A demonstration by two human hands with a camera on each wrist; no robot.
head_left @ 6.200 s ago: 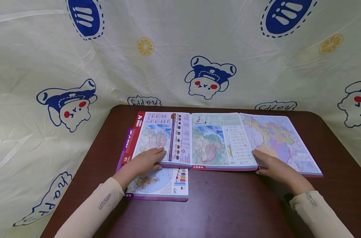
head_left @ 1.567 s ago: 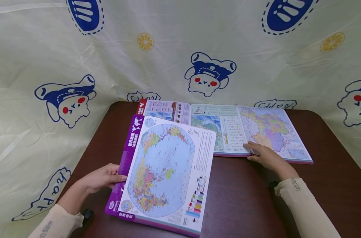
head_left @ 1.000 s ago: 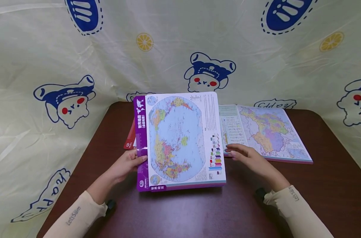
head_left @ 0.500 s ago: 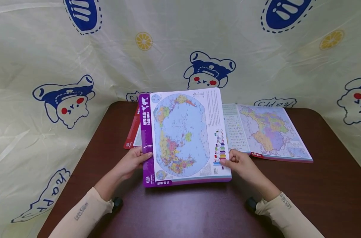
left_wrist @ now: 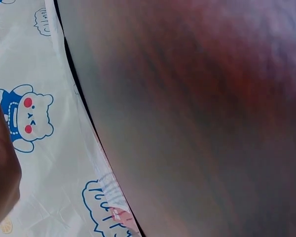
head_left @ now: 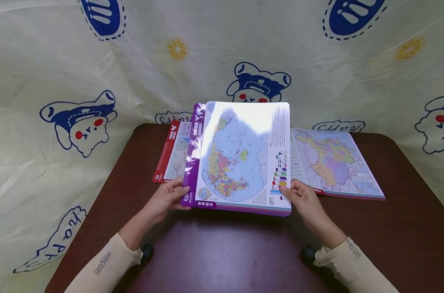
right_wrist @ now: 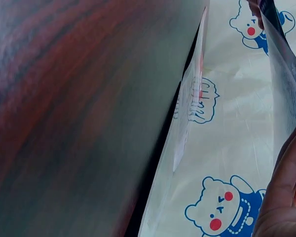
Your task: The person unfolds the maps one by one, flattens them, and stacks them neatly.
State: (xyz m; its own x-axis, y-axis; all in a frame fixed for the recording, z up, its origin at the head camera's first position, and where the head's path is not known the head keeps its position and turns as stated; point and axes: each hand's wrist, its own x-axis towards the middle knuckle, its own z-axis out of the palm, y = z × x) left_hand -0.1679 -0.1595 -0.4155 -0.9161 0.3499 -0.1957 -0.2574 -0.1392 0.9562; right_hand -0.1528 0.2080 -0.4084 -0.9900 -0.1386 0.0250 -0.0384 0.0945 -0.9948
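The folded world map [head_left: 236,162] was held above the table [head_left: 229,252], between the left hand [head_left: 166,200], pinching its purple edge, and the right hand [head_left: 305,200], pinching the opposite one; neither was nearer. Behind lay the open China map [head_left: 328,162].

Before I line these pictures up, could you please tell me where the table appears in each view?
Head: the table spans the lower part, partly hidden by the purple-edged map.
Left wrist: the table fills the middle and right, blurred.
Right wrist: the table fills the left.
Shared landmark: the bear-printed cloth, beyond the table's edge in all three.
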